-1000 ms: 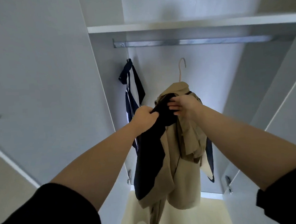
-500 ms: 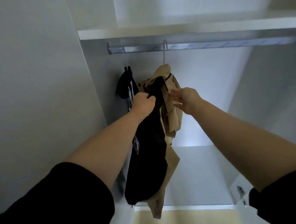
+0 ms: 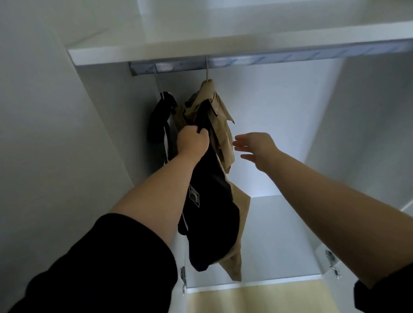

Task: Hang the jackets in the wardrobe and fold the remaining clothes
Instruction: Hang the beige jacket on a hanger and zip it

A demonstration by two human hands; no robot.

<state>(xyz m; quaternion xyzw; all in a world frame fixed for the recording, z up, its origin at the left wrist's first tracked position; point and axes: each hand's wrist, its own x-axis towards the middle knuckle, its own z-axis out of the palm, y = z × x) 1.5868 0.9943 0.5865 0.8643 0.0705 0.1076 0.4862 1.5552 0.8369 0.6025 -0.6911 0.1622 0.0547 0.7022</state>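
View up into a smooth white wardrobe point(image 3: 283, 127). A beige cotton jacket with a black lining point(image 3: 224, 121) hangs in soft folds from a thin pale hanger hook point(image 3: 207, 70), which sits over a flat silver metal rail point(image 3: 291, 56) under a white shelf point(image 3: 242, 43). The left hand point(image 3: 193, 141) is clenched round a bunch of the jacket's black fabric near the collar. The right hand point(image 3: 255, 145) is released, fingers spread and straight, just beside the jacket and not touching it. A navy garment with white stripes point(image 3: 159, 120) hangs against the left wall, close behind the jacket. Both arms wear black sleeves point(image 3: 99, 271) pushed up.
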